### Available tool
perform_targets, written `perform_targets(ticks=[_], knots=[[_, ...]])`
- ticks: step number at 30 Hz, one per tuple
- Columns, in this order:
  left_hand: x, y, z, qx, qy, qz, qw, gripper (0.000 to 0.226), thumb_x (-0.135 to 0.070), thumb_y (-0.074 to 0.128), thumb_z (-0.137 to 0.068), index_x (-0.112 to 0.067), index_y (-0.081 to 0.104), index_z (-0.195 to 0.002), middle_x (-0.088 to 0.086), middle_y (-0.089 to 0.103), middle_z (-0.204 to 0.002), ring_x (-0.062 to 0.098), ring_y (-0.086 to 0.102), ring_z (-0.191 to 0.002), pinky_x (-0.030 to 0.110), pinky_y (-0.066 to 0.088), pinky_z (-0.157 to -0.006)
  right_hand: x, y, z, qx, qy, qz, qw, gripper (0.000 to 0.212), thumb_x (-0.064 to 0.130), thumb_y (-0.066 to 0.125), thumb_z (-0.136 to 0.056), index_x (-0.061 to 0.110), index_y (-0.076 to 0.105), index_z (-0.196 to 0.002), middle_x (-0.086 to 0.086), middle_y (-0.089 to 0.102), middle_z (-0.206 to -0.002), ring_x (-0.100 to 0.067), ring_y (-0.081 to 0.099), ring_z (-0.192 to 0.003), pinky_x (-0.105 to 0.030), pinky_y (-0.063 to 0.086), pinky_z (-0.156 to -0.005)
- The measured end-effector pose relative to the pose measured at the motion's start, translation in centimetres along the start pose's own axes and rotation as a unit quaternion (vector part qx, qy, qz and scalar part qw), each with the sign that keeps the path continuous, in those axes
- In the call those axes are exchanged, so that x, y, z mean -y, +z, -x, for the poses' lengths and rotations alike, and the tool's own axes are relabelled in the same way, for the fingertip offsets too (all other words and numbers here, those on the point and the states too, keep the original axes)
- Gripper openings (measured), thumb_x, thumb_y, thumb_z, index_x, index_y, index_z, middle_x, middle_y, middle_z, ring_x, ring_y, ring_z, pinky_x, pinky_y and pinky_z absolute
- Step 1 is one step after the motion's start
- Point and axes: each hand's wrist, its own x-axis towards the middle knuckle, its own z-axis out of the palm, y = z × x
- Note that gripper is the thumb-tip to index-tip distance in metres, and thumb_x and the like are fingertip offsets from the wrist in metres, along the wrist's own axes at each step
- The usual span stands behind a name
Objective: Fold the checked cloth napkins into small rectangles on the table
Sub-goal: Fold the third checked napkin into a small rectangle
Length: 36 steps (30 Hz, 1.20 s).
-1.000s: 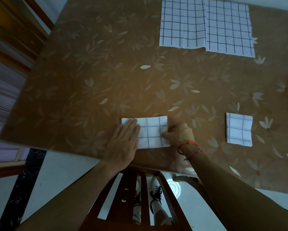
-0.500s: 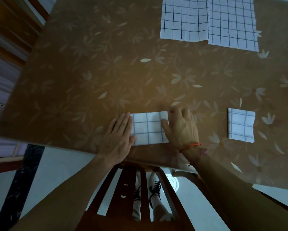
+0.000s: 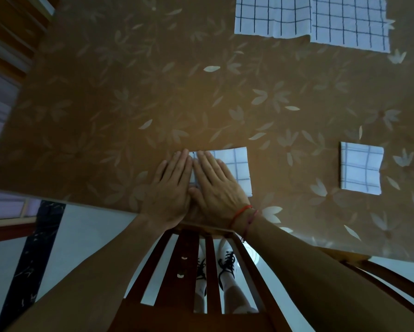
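A small folded white napkin with a dark check [image 3: 237,168] lies near the table's front edge. My left hand [image 3: 171,188] and my right hand [image 3: 219,185] rest flat side by side on its left part, fingers straight and together, pressing it down. Only its right third shows. A second folded checked napkin [image 3: 360,171] lies to the right, apart from both hands. Two unfolded checked napkins [image 3: 273,16] [image 3: 350,22] lie spread side by side at the far edge, slightly overlapping.
The table [image 3: 129,104] has a brown cloth with pale flower prints; its front edge runs just under my wrists. A wooden slatted chair back [image 3: 189,271] stands below the edge, with feet in white shoes visible through it. Wooden furniture is at the far left.
My right hand slid left across the folded napkin, from its right edge to beside my left hand. Both palms now lie flat on the napkin's left part.
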Motion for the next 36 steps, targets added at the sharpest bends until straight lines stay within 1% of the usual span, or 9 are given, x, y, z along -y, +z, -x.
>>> perform_targets(ticks=[7, 11, 14, 20, 24, 28, 30, 33, 36], knots=[[0.1, -0.1, 0.0, 0.011, -0.005, -0.005, 1.0, 0.064, -0.038, 0.002, -0.102, 0.0, 0.018, -0.15, 0.017, 0.014, -0.159, 0.027, 0.009, -0.148, 0.048, 0.018, -0.117, -0.3, -0.2, -0.1, -0.004, 0.016, 0.004, 1.0, 0.067, 0.05, 0.02, -0.101, 0.008, 0.021, -0.152, -0.016, 0.013, -0.16, -0.027, 0.01, -0.149, -0.044, 0.015, -0.121], [0.7, -0.3, 0.1, 0.019, -0.021, -0.014, 1.0, 0.064, -0.041, 0.013, -0.101, -0.002, 0.02, -0.151, 0.014, 0.015, -0.159, 0.024, 0.011, -0.148, 0.046, 0.017, -0.118, -2.1, -0.8, 0.8, 0.007, 0.032, 0.033, 0.999, 0.07, 0.049, 0.025, -0.099, 0.003, 0.02, -0.152, -0.017, 0.014, -0.159, -0.029, 0.012, -0.148, -0.046, 0.017, -0.12], [1.6, -0.5, 0.4, 0.032, -0.015, -0.022, 0.999, 0.065, -0.043, 0.017, -0.1, -0.003, 0.021, -0.151, 0.012, 0.015, -0.16, 0.023, 0.012, -0.148, 0.044, 0.017, -0.118, -3.6, -1.5, 1.6, 0.02, 0.052, 0.047, 0.997, 0.075, 0.053, 0.022, -0.098, 0.001, 0.019, -0.151, -0.017, 0.015, -0.159, -0.029, 0.013, -0.148, -0.046, 0.017, -0.12], [2.2, -0.7, 0.5, 0.062, -0.011, -0.032, 0.998, 0.068, -0.047, 0.015, -0.099, -0.004, 0.015, -0.152, 0.01, 0.008, -0.161, 0.021, 0.004, -0.149, 0.043, 0.011, -0.12, -7.2, -2.6, 3.7, 0.057, 0.087, 0.074, 0.992, 0.08, 0.058, 0.009, -0.097, 0.0, 0.021, -0.151, -0.017, 0.018, -0.158, -0.03, 0.016, -0.148, -0.05, 0.02, -0.118], [2.0, -1.0, 0.4, 0.07, -0.018, -0.032, 0.997, 0.069, -0.048, 0.015, -0.098, -0.005, 0.013, -0.153, 0.009, 0.007, -0.161, 0.02, 0.001, -0.149, 0.046, 0.01, -0.119, -7.0, -3.0, 3.6, 0.066, 0.093, 0.076, 0.991, 0.081, 0.059, 0.01, -0.097, 0.0, 0.021, -0.151, -0.017, 0.018, -0.158, -0.03, 0.017, -0.148, -0.05, 0.02, -0.118], [1.7, -1.6, 0.3, 0.079, -0.036, -0.005, 0.996, 0.071, -0.049, 0.023, -0.095, -0.008, 0.017, -0.152, 0.007, 0.01, -0.161, 0.018, 0.004, -0.149, 0.046, 0.011, -0.119, -6.6, -4.1, 3.4, 0.071, 0.101, 0.062, 0.99, 0.079, 0.058, 0.021, -0.095, 0.001, 0.033, -0.147, -0.019, 0.031, -0.154, -0.033, 0.03, -0.143, -0.052, 0.03, -0.113], [1.6, -2.2, 0.1, 0.08, -0.039, 0.01, 0.996, 0.071, -0.048, 0.029, -0.093, -0.009, 0.019, -0.151, 0.006, 0.012, -0.161, 0.017, 0.006, -0.148, 0.046, 0.012, -0.119, -6.2, -5.4, 2.7, 0.065, 0.106, 0.031, 0.992, 0.071, 0.055, 0.032, -0.091, 0.007, 0.04, -0.142, -0.016, 0.039, -0.149, -0.033, 0.041, -0.134, -0.049, 0.039, -0.106], [1.1, -2.9, -0.5, 0.066, -0.041, 0.04, 0.996, 0.068, -0.044, 0.047, -0.088, -0.011, 0.029, -0.146, 0.006, 0.024, -0.156, 0.02, 0.019, -0.145, 0.048, 0.018, -0.117, -6.0, -8.1, 1.0, 0.034, 0.099, 0.014, 0.994, 0.059, 0.046, 0.05, -0.086, 0.019, 0.043, -0.138, -0.007, 0.041, -0.143, -0.029, 0.043, -0.123, -0.042, 0.042, -0.096], [1.1, -4.0, -1.4, 0.05, -0.047, 0.067, 0.995, 0.069, -0.04, 0.056, -0.079, -0.014, 0.037, -0.14, 0.007, 0.037, -0.145, 0.023, 0.033, -0.135, 0.046, 0.028, -0.112, -6.1, -9.1, -1.7, 0.071, 0.115, -0.013, 0.991, 0.054, 0.038, 0.06, -0.082, 0.023, 0.05, -0.132, -0.003, 0.046, -0.138, -0.028, 0.044, -0.12, -0.041, 0.042, -0.096]])
